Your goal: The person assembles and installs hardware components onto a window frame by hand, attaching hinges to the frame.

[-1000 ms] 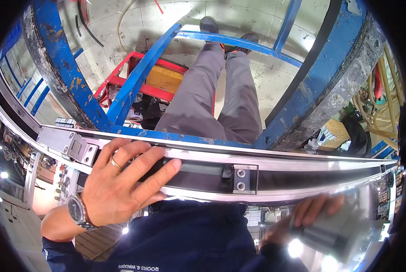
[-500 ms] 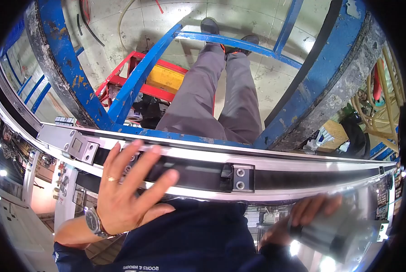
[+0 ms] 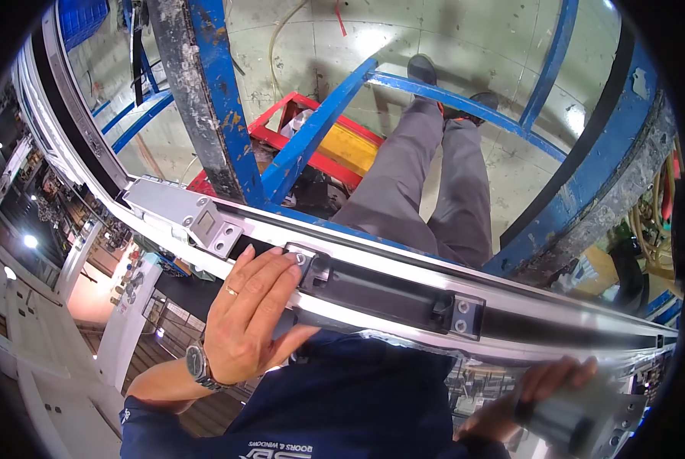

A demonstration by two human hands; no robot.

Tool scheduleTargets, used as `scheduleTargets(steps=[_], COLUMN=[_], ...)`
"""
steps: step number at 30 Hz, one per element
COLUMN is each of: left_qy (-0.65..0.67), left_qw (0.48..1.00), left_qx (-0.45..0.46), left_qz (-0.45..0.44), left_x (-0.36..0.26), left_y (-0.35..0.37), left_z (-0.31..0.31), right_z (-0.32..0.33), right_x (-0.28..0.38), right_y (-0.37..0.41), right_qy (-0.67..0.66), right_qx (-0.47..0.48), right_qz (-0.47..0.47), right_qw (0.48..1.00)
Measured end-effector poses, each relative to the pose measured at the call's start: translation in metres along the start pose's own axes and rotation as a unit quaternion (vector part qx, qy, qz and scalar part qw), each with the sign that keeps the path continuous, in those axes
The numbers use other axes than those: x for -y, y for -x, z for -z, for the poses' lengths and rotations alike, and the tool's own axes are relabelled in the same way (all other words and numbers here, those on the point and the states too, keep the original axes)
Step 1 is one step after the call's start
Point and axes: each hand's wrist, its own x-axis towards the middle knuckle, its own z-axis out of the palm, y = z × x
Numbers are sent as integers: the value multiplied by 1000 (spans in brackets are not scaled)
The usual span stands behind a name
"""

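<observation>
Here your left hand (image 3: pixel 254 321) lies open on the aluminium rail (image 3: pixel 388 269) at left, stiff, probably slick, best gripped by its edges; your right hand (image 3: pixel 545 390), near right, seems closed around a grey cylinder (image 3: pixel 560 421)

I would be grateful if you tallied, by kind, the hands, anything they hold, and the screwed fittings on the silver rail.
Hands: 2, left hand, right hand
Held things: 1, grey cylinder
Fittings: 3, silver bracket, small plate, two-screw plate
Total: 6
</observation>
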Motion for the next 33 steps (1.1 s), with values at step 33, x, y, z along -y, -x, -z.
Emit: scheduleTargets(steps=[33], left_qy=[-37], left_qw=[985], left_qx=[94], left_qz=[-138], left_x=[-28], left_y=[-50], left_z=[-6], right_z=[-13], right_x=[-1], right_y=[-6], right_qy=[-13], right_qx=[-22], right_qz=[10], right_qw=[1000])
